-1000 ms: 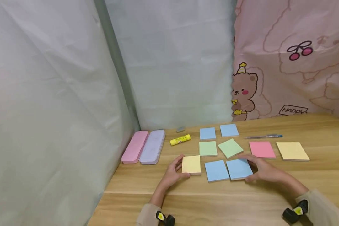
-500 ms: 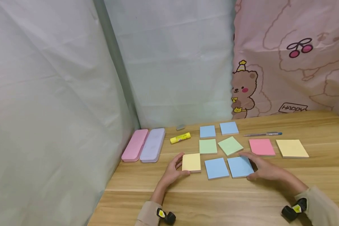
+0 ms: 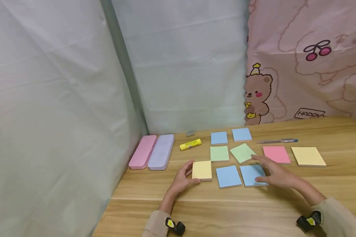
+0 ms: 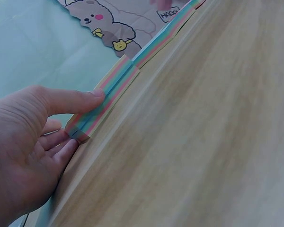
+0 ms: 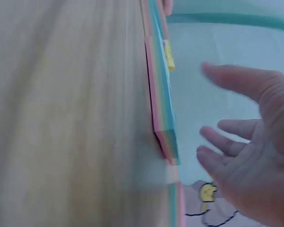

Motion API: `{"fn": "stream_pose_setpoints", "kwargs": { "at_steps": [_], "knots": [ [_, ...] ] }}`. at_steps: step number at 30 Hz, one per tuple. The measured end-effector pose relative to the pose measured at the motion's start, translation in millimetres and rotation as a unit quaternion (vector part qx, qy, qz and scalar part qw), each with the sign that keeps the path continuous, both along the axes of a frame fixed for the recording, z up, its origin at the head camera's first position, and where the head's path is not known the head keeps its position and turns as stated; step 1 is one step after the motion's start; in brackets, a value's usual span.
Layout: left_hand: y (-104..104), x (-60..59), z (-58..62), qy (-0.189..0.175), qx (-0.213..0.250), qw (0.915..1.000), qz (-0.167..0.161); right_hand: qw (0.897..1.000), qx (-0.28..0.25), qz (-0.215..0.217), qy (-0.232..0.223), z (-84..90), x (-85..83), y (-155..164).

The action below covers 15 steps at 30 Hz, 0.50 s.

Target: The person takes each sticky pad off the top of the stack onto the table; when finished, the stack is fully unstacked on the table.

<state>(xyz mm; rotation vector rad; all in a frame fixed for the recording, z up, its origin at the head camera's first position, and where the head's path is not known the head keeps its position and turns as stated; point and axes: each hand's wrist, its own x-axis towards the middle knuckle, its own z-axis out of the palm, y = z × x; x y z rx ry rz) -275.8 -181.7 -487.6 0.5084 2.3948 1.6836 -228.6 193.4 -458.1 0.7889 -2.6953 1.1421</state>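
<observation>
My left hand (image 3: 181, 181) pinches a yellow-topped sticky note pad (image 3: 202, 169), thumb at its near edge and fingers at its far left. In the left wrist view the thumb lies along the pad's striped side (image 4: 111, 92). My right hand (image 3: 278, 176) hovers over the right edge of a blue sticky note pad (image 3: 249, 172), fingers spread and holding nothing. The right wrist view shows a gap between this hand (image 5: 255, 137) and the striped pad edge (image 5: 160, 94). Another blue pad (image 3: 228, 176) lies between the yellow pad and the right-hand blue one.
Behind lie two green pads (image 3: 219, 153) and two blue pads (image 3: 219, 138). To the right are a pink pad (image 3: 276, 154), a larger yellow pad (image 3: 308, 156) and a pen (image 3: 279, 141). Pink and lilac cases (image 3: 161, 152), a glue stick (image 3: 190, 144) and a small grey block (image 3: 190, 133) sit left.
The right-hand blue pad has shifted slightly right, away from its neighbour. My right hand has let go of it and lifted. My left hand stays on the yellow pad.
</observation>
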Motion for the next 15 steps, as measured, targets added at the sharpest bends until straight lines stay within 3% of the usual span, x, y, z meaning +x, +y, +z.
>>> {"fn": "stream_pose_setpoints", "kwargs": {
  "at_steps": [5, 15],
  "knots": [
    [1.6, -0.1, -0.2, -0.002, 0.001, 1.0, 0.005, 0.999, -0.012, -0.001, 0.036, 7.7, -2.5, -12.4],
    [0.8, -0.3, -1.8, -0.003, -0.002, 1.0, 0.002, 0.996, -0.06, 0.046, -0.041, 4.7, -22.6, -64.2]
  ]
}}
